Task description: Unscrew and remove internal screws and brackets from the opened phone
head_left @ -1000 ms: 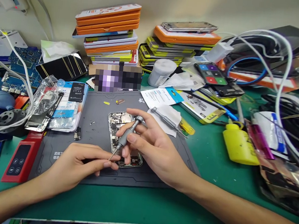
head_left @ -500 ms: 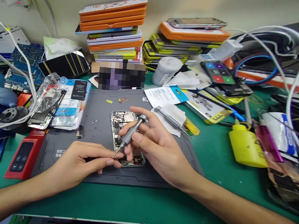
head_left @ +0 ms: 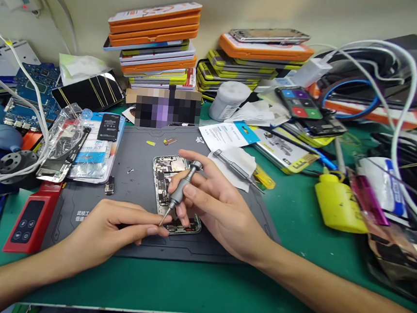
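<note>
Two hands: both work at one opened phone (head_left: pixel 175 192), low in the middle of the frame.
Phone: it lies flat on the grey mat (head_left: pixel 134 169), back cover off, inner parts showing; its long axis runs from the near edge toward the far wall, a little tilted.
Screwdriver (head_left: pixel 181 189): small and grey, slanted, cap to the upper right, tip down and left; the tip meets the near end of the phone.
Right hand (head_left: pixel 221 211): fingers pressed together around the screwdriver shaft, index finger along the top near the cap.
Left hand (head_left: pixel 114 228): thumb and index finger pinched together just at the tip of the screwdriver; whether they hold a small part I cannot tell.
Key relation: the tip lies to the lower left of the right grip, and the left fingertips are nearer to it than the right palm.
Around: a second screwdriver (head_left: pixel 234 168) rests on white paper to the right, a red box (head_left: pixel 29 219) at the left edge of the mat, a yellow bottle (head_left: pixel 337 207) further right, stacked orange cases (head_left: pixel 154 25) at the wall.
</note>
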Demonstrator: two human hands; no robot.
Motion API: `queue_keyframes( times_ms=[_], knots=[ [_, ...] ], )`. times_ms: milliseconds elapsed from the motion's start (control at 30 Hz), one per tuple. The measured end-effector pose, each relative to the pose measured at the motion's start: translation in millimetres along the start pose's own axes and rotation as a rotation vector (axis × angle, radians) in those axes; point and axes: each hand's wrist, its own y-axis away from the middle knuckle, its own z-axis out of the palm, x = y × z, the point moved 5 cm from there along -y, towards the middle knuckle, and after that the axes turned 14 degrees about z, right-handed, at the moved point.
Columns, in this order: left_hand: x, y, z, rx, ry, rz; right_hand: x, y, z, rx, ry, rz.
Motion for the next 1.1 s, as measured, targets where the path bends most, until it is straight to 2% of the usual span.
queue_keyframes(
  times_ms=[233, 633, 1100],
  knots=[
    [0, 2, -0.2, 0.012, 0.011, -0.018, 0, 1, 1, -0.014, 0.036, -0.027],
    [-1, 0, -3.1, 0.075, 0.004, -0.101, -2, 11, 5, 0.028, 0.121, -0.22],
    [0, 1, -2.3, 0.067, 0.036, -0.092, -4, 9, 4, 0.005, 0.087, -0.182]
  ],
)
